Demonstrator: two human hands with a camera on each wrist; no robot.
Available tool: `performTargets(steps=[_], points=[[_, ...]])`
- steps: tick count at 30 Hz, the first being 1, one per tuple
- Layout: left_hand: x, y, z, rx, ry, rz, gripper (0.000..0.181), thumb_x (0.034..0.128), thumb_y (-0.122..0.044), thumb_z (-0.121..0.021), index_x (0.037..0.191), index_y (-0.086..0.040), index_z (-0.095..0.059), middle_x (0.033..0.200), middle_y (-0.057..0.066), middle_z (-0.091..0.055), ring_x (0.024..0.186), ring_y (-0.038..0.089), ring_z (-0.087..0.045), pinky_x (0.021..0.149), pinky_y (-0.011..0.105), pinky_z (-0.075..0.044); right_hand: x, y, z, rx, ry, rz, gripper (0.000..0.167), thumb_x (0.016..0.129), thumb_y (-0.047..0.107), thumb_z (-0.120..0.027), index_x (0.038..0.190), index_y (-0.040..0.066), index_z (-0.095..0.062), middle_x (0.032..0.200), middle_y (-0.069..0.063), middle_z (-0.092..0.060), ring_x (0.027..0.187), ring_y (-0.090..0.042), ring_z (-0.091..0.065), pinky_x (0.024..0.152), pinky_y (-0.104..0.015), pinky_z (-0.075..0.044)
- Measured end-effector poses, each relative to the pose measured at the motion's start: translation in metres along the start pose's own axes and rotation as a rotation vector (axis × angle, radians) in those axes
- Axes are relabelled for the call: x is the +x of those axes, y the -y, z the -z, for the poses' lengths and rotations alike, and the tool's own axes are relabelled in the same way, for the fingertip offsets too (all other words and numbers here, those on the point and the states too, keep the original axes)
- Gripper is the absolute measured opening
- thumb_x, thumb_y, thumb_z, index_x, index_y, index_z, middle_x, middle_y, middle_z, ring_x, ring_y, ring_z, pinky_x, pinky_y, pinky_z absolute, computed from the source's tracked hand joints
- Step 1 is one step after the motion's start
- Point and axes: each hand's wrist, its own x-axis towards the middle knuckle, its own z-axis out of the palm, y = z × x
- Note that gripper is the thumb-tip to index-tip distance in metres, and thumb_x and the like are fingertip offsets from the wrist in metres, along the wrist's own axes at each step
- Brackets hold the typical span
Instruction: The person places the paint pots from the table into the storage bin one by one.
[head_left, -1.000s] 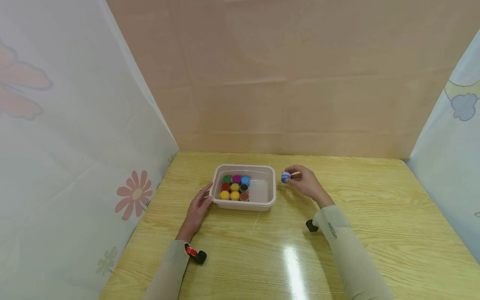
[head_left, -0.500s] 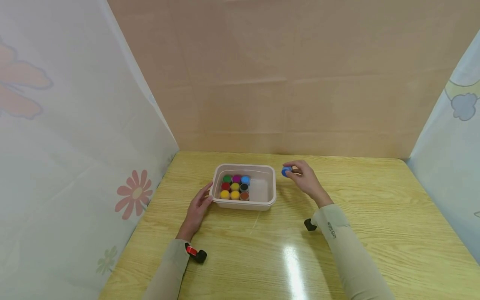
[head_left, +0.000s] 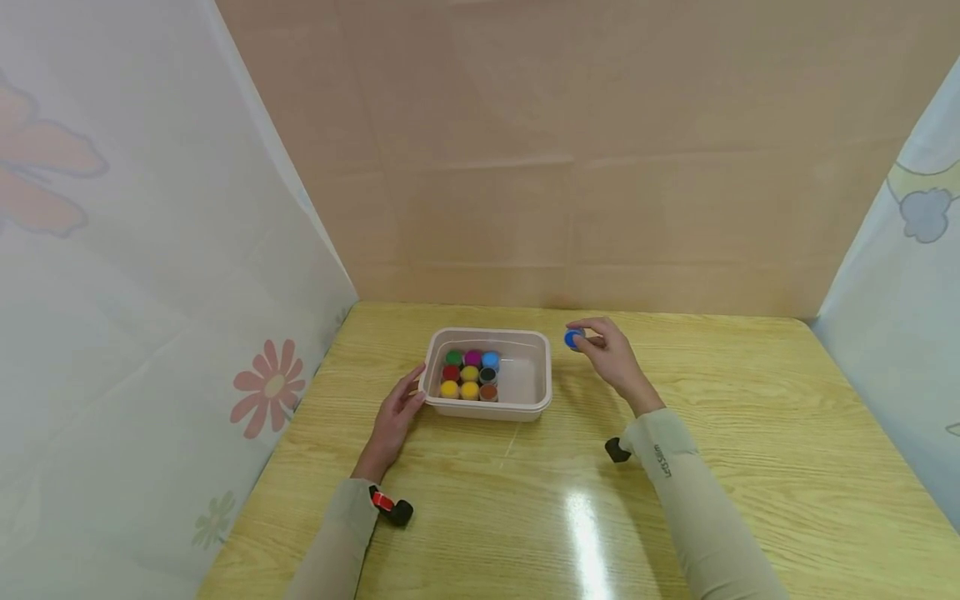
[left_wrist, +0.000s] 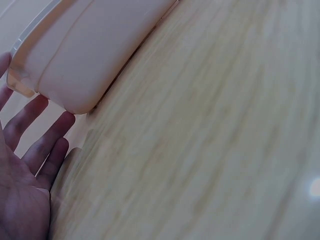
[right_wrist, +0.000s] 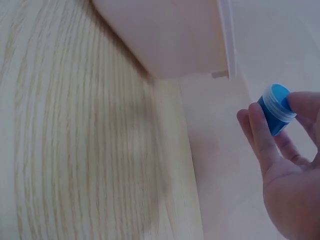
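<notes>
A small blue paint pot (head_left: 573, 338) is pinched between the thumb and fingers of my right hand (head_left: 613, 358), raised just right of the pale plastic tub (head_left: 487, 412). In the right wrist view, the pot (right_wrist: 275, 114) is tilted, its clear-rimmed top towards the camera and my thumb on that top. Inside the tub, several paint pots (head_left: 469, 374) with green, purple, light blue, red, yellow, black and brown tops stand grouped at the left. My left hand (head_left: 393, 421) touches the tub's left end with loosely extended fingers; the left wrist view shows fingertips (left_wrist: 65, 119) against its corner.
The tub stands on a wood-grain table (head_left: 480, 517). A brown sheet (head_left: 570, 225) rises behind the table, and pale flower-print sheets (head_left: 172, 275) hang at the sides. Each wrist wears a black camera mount, as on the right sleeve (head_left: 617, 450).
My right hand has lifted slightly and turned the blue pot, so its top now faces the camera more. The left hand and the tub have stayed in place.
</notes>
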Motion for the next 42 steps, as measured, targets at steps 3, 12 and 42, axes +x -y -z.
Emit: performTargets(steps=[3, 12, 42], points=[[0.001, 0.000, 0.000, -0.002, 0.009, -0.012, 0.050, 0.1093, -0.029, -0.054, 0.158, -0.025, -0.045, 0.157, 0.011, -0.049, 0.137, 0.035, -0.054, 0.103, 0.018, -0.046, -0.001, 0.001, 0.000, 0.041, 0.003, -0.034, 0.039, 0.105, 0.021, -0.062, 0.141, 0.005, -0.060, 0.148, -0.021, -0.042, 0.124, -0.044, -0.063, 0.099, -0.040, -0.058], [0.000, 0.000, 0.001, 0.014, 0.013, -0.041, 0.051, 0.1091, -0.025, -0.055, 0.159, -0.024, -0.044, 0.153, 0.017, -0.053, 0.136, 0.038, -0.054, 0.101, 0.017, -0.047, -0.003, 0.002, -0.001, 0.018, -0.005, -0.060, 0.047, 0.099, 0.024, -0.073, 0.141, 0.011, -0.060, 0.149, -0.015, -0.048, 0.121, -0.038, -0.065, 0.094, -0.033, -0.057], [0.000, -0.002, 0.000, 0.003, 0.014, -0.032, 0.051, 0.1099, -0.023, -0.053, 0.160, -0.022, -0.042, 0.154, 0.019, -0.051, 0.137, 0.041, -0.054, 0.101, 0.016, -0.046, 0.001, 0.012, -0.011, 0.045, 0.023, 0.016, 0.046, 0.105, 0.025, -0.063, 0.144, 0.003, -0.056, 0.128, -0.024, -0.063, 0.106, -0.022, -0.072, 0.088, -0.024, -0.059]])
